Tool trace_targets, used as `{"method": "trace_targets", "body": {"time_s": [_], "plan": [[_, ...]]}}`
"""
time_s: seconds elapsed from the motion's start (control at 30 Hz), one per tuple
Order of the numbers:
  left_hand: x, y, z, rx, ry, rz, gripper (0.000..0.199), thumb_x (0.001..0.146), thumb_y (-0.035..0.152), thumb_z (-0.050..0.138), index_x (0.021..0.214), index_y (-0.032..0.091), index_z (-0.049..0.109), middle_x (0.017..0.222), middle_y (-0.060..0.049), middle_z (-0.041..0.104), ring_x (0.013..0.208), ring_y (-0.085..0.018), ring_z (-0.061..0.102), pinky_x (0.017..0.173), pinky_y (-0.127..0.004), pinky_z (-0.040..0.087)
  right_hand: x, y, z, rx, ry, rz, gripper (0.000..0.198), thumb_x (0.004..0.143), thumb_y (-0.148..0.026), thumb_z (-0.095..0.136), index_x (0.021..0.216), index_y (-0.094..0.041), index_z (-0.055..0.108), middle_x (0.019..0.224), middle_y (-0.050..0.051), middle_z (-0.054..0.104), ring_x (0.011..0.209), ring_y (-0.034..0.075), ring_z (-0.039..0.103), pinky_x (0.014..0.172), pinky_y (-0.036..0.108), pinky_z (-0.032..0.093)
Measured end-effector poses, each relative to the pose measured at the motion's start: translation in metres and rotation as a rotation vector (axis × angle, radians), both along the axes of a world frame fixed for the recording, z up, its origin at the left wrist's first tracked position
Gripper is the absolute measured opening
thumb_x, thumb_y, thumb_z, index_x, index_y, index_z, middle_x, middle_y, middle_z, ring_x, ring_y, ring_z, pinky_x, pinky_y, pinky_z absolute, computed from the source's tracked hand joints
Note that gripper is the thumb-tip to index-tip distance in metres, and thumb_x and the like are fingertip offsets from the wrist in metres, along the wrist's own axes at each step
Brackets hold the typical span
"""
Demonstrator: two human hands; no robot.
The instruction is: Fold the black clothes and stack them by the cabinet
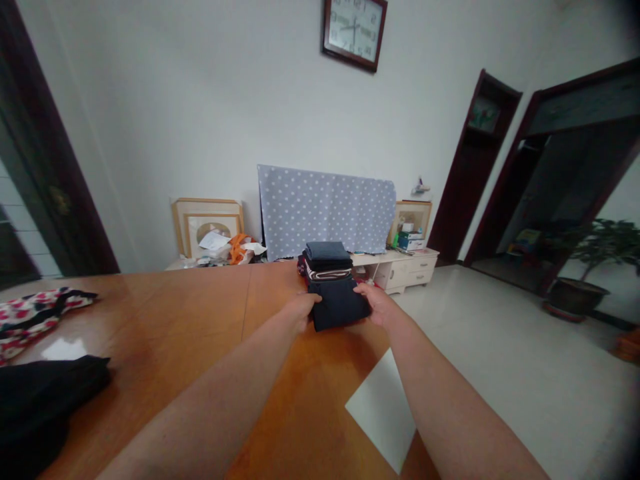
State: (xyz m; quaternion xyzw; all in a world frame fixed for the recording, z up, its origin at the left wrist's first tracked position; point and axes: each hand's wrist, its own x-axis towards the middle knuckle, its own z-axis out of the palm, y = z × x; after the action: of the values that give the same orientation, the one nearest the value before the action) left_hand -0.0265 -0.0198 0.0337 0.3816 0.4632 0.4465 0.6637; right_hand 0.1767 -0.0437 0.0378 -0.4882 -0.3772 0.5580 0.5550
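Note:
Both of my arms reach forward over the wooden table. My left hand [301, 309] grips the left edge of a folded dark navy garment [340, 305], thumb on top. On its right edge, my right hand [376, 301] is closed the same way. Just behind the garment stands a stack of folded clothes [329, 252], with a blue-grey piece on top and dark and striped pieces below. The garment hides the lower front of the stack. The fingers under the garment are hidden.
A white sheet [383, 407] lies near my right forearm. At the table's left are a black garment [45, 400] and a floral cloth [40, 317]. The wooden table [200, 320] ends on the right above a pale floor. A polka-dot cloth [325, 207] hangs behind, by a white cabinet [410, 272].

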Motion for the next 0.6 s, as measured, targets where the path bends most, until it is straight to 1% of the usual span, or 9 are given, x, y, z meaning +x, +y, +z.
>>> {"method": "trace_targets", "body": {"time_s": [0.13,0.27,0.37,0.43,0.6], "plan": [[0.016,0.027,-0.004,0.044,-0.009,0.001,0.024,0.071,0.015,0.075,0.092,0.016,0.065,0.086,-0.008,0.073,0.077,-0.021,0.070,0.069,-0.031,0.055,0.015,0.016,-0.003,0.059,0.027,-0.008,0.026,0.063,-0.023,0.066,0.088,-0.020,0.069,0.084,0.004,0.075,0.074,0.021,0.066,0.066,0.030,0.050],[0.025,0.044,-0.010,0.073,-0.006,-0.004,0.021,0.071,0.010,0.073,0.090,0.015,0.066,0.086,-0.009,0.074,0.076,-0.020,0.070,0.071,-0.031,0.056,0.024,0.025,-0.020,0.117,0.013,-0.073,0.028,0.061,-0.023,0.071,0.089,-0.023,0.067,0.087,0.002,0.074,0.080,0.021,0.067,0.069,0.031,0.050],[0.031,0.049,-0.018,0.077,0.006,-0.007,0.019,0.071,0.008,0.072,0.089,0.014,0.066,0.088,-0.010,0.074,0.077,-0.021,0.071,0.073,-0.032,0.056,0.028,0.029,-0.036,0.122,-0.018,-0.141,0.029,0.060,-0.029,0.076,0.087,-0.023,0.065,0.084,0.002,0.073,0.076,0.021,0.066,0.066,0.032,0.050],[0.035,0.051,-0.024,0.077,0.016,-0.001,0.018,0.073,0.011,0.073,0.090,0.014,0.066,0.089,-0.010,0.074,0.078,-0.021,0.071,0.074,-0.032,0.056,0.031,0.032,-0.044,0.110,-0.030,-0.175,0.031,0.061,-0.034,0.078,0.086,-0.023,0.064,0.081,0.002,0.072,0.072,0.021,0.065,0.064,0.032,0.049],[0.040,0.056,-0.034,0.082,0.077,0.060,0.017,0.077,0.021,0.072,0.091,0.014,0.064,0.092,-0.011,0.073,0.080,-0.022,0.070,0.071,-0.031,0.055,0.033,0.039,-0.053,0.107,-0.083,-0.266,0.039,0.062,-0.044,0.081,0.088,-0.023,0.062,0.080,0.002,0.072,0.072,0.021,0.064,0.062,0.031,0.048]]}}
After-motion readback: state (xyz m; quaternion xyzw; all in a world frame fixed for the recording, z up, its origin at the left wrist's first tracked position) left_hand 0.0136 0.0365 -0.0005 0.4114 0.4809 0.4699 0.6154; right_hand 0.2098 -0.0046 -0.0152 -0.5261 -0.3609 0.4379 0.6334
